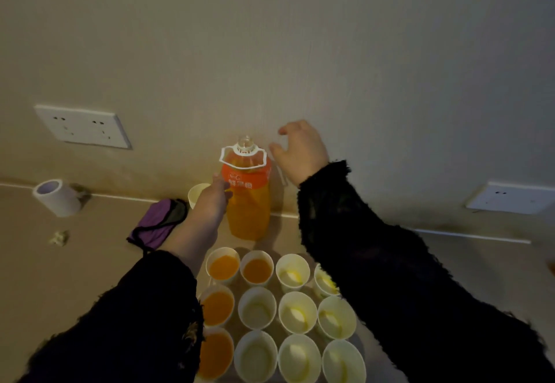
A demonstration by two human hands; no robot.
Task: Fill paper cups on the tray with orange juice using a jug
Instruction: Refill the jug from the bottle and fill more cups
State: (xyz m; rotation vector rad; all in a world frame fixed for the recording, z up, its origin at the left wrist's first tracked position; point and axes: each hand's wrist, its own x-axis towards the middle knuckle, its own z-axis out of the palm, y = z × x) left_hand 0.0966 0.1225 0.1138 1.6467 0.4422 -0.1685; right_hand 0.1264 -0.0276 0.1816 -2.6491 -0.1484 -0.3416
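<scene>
The desk (pixel 75 277) carries a cluster of paper cups (pixel 297 312) nearest the camera; four on the left hold orange juice (pixel 222 267), and the rest look empty. Behind them the uncapped jug (pixel 247 202) stands upright by the wall (pixel 360 52). The right hand (pixel 300 151) hovers beside its neck, fingers (pixel 285 130) spread and loosely curled, holding nothing. The left hand (pixel 210 202) meets the jug's label side; I cannot tell whether it grips.

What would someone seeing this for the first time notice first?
The uncapped orange juice bottle stands at centre against the wall, the left hand at its label and the right hand open beside its neck. In front is a block of paper cups: four along its left side and far corner hold juice, the rest look empty.
</scene>
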